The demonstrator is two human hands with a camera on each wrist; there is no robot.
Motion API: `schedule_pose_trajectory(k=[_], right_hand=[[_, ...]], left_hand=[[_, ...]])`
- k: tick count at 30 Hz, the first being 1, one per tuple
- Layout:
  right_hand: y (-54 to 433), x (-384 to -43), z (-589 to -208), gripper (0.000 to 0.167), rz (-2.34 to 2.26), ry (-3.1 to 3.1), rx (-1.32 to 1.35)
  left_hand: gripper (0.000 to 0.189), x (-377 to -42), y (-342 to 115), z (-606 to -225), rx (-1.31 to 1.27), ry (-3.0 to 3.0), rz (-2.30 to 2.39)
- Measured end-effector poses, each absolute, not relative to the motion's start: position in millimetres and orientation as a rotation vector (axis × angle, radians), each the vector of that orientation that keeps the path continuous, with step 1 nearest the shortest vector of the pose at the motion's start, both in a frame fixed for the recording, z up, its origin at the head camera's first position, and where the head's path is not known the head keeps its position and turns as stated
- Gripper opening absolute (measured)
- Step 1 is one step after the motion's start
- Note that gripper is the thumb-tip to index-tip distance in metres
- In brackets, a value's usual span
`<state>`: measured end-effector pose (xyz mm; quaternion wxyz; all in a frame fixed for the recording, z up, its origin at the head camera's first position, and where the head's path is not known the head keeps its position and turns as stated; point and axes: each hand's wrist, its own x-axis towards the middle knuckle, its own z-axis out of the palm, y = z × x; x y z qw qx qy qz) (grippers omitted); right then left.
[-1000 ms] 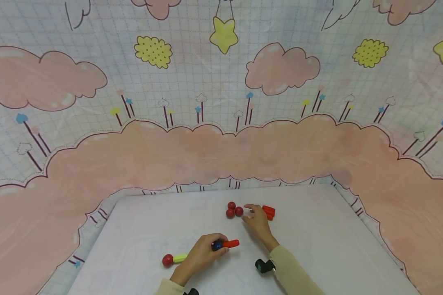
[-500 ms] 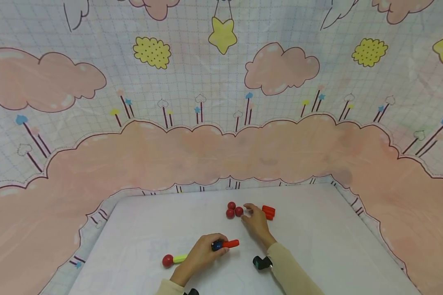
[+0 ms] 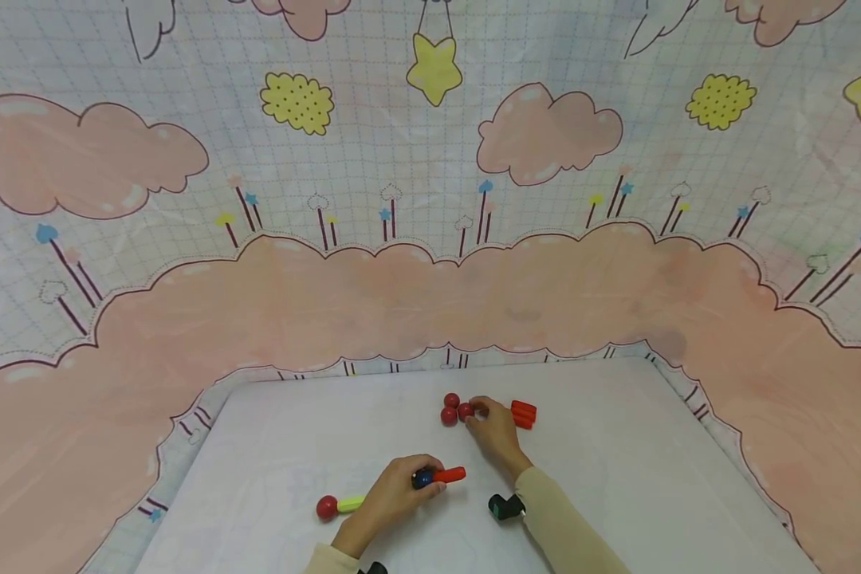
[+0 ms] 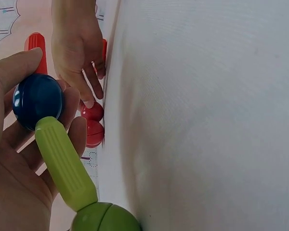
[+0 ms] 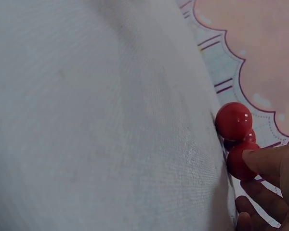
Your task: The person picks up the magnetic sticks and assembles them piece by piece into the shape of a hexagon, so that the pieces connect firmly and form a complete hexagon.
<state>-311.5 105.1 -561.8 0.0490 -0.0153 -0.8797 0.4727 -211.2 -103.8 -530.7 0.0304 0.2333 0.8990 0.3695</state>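
Note:
My left hand holds a joined piece with thumb and fingers around its blue ball and the base of a red rod. From that ball a yellow-green rod leads to a green ball in the left wrist view. Farther forward, my right hand has thumb and fingertips on the nearest red ball, pinching it. Two more red balls, one a front ball, sit close against it on the table.
Several red rods lie together just right of my right hand. Left of my left forearm is a red ball with a yellow-green rod running under the hand. A patterned cloth rises behind the white table.
My right hand has shifted slightly left, and its thumb and fingers have closed in on the nearest red ball. The left hand and its piece stay in place.

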Motion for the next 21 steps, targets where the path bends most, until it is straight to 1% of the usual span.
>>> schedule_pose_trajectory(k=[7,16,21], right_hand=[[104.2,-311.9,-562.6,0.029,1.456,-2.666,-0.09],[97.1,-314.2,-562.9,0.036,1.453,-2.7,-0.091],[91.6,-316.8,-561.3,0.038,1.469,-2.699,-0.034]], left_hand=[[0.023,-212.6,-103.4,-530.8,0.667,2.756,1.137],[0.022,-214.2,-103.7,-531.8,0.659,2.74,1.152],[0.022,-214.0,-104.2,-531.7,0.662,2.74,1.158]])
